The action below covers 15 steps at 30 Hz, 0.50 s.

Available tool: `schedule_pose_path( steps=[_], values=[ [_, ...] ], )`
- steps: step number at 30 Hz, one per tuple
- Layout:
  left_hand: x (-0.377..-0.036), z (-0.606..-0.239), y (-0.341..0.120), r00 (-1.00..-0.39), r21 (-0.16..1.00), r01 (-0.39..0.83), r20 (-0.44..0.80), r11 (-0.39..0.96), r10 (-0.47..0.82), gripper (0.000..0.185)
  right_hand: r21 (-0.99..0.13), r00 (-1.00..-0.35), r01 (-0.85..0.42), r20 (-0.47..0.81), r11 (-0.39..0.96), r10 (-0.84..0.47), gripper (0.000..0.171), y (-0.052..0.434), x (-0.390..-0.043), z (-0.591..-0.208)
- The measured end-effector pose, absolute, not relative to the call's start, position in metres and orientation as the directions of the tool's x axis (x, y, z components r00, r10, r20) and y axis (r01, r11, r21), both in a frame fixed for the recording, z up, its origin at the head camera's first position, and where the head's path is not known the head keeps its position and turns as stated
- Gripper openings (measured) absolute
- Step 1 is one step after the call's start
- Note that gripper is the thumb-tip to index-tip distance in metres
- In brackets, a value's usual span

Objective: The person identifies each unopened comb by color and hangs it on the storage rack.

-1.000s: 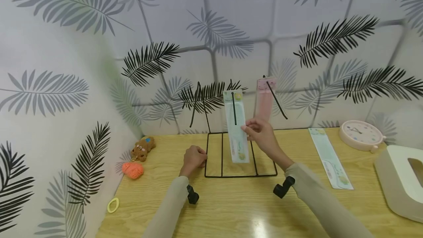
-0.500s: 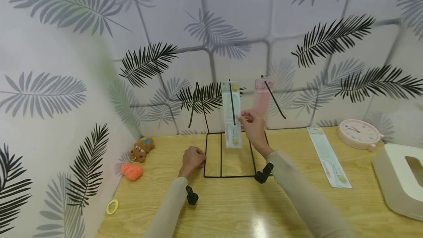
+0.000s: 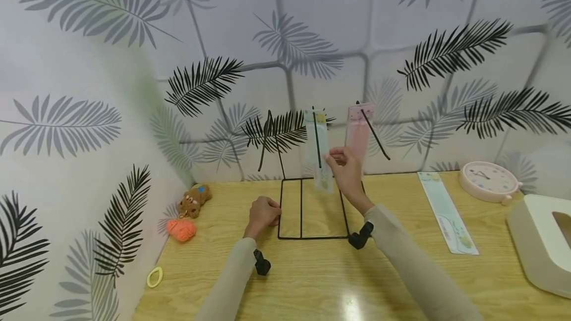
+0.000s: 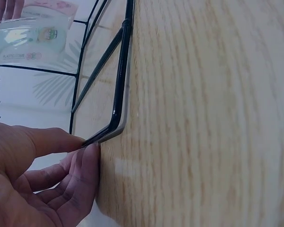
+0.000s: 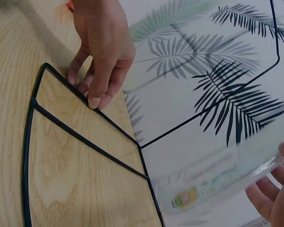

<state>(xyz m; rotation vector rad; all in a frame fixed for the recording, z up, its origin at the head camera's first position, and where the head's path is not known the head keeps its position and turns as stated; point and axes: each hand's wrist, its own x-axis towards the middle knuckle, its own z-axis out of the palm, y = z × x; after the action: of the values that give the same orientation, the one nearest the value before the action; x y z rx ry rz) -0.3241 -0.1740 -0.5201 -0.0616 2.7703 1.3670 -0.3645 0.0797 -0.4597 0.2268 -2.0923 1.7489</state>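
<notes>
A black wire rack (image 3: 312,238) stands on the wooden table against the patterned backdrop. My left hand (image 3: 263,213) pinches the left bar of its base between thumb and fingers, plainer in the left wrist view. On the middle prong hangs a clear-and-green packaged comb (image 3: 311,137), marked "plastic comb" in the left wrist view. The thumb and fingers of my right hand (image 3: 347,172) pinch the right edge of this package. Behind that hand, a pink package (image 3: 358,135) hangs from the right prong. Nothing hangs on the left prong (image 3: 264,145).
Another green packaged comb (image 3: 447,214) lies flat at the right, near a pink clock (image 3: 487,181) and a cream box (image 3: 542,241). To the left are a brown plush bear (image 3: 194,201), an orange yarn bundle (image 3: 181,230) and a yellow ring (image 3: 154,277).
My right hand has pushed the packaged comb away from me along the middle prong, towards the rack's back. My left hand has kept its grip on the base.
</notes>
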Motion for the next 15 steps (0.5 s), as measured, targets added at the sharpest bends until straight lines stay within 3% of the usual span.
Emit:
schedule_pose_path(
  steps=[8, 15],
  values=[
    [-0.326, -0.522, -0.171, -0.997, 0.789, -0.074, -0.070, 0.610, -0.031, 0.012, -0.865, -0.855, -0.460, 0.492, 0.199, 0.163, 0.020, 0.085, -0.342, -0.447],
    [-0.326, -0.523, -0.174, -0.997, 0.794, -0.071, -0.070, 0.604, -0.025, 0.012, -0.857, -0.857, -0.477, 0.503, 0.196, 0.110, 0.017, 0.091, -0.313, -0.422]
  ],
)
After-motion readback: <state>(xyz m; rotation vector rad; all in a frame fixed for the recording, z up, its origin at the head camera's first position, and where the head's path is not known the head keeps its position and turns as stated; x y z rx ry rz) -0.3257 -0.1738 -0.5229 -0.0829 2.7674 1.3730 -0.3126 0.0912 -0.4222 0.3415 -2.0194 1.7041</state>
